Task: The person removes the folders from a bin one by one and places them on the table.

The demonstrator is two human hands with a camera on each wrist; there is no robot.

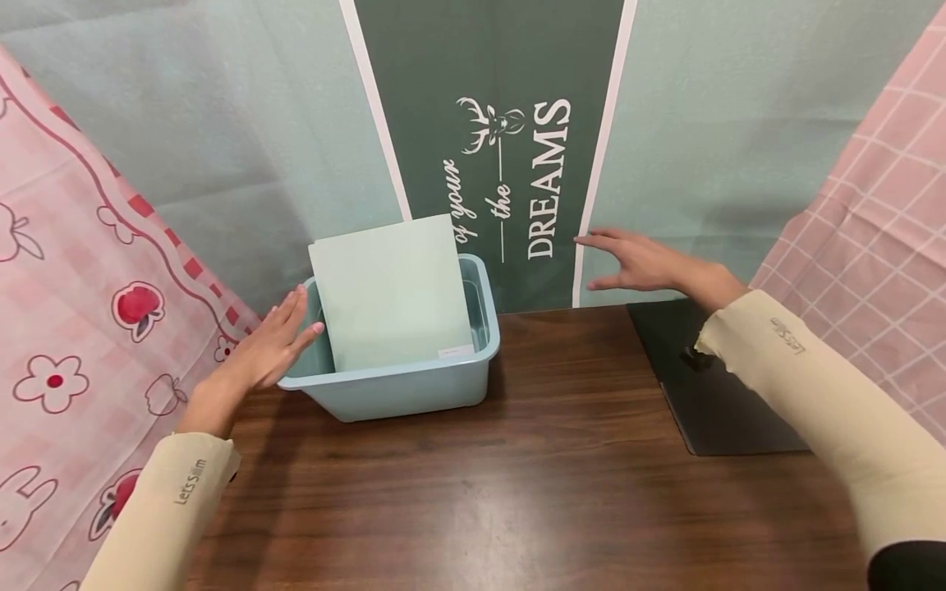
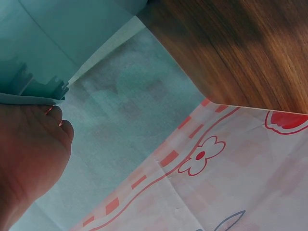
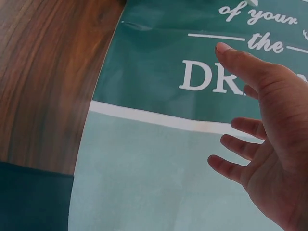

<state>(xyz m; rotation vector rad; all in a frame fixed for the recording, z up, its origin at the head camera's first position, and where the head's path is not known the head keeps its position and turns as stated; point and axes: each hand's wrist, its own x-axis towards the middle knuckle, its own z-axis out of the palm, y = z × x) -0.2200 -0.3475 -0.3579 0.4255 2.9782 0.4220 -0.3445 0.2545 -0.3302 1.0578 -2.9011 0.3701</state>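
A light blue plastic bin [image 1: 414,392] stands on the table toward the back left. Inside it, a pale green flat folder or board [image 1: 395,295] leans upright, its top above the rim and a small white label [image 1: 456,351] near its lower right corner. My left hand [image 1: 275,343] is at the bin's left rim, its fingers straight; in the left wrist view the hand [image 2: 36,149] appears right against the rim, with its fingertips partly hidden. My right hand [image 1: 639,261] hovers in the air right of the bin, fingers spread and holding nothing, as the right wrist view also shows.
A dark flat mat [image 1: 724,410] lies on the brown wooden table [image 1: 517,476] at the right, with a small black item [image 1: 696,359] on it, partly hidden by the sleeve. A green printed cloth [image 1: 510,49] hangs behind; pink curtains [image 1: 96,328] flank both sides.
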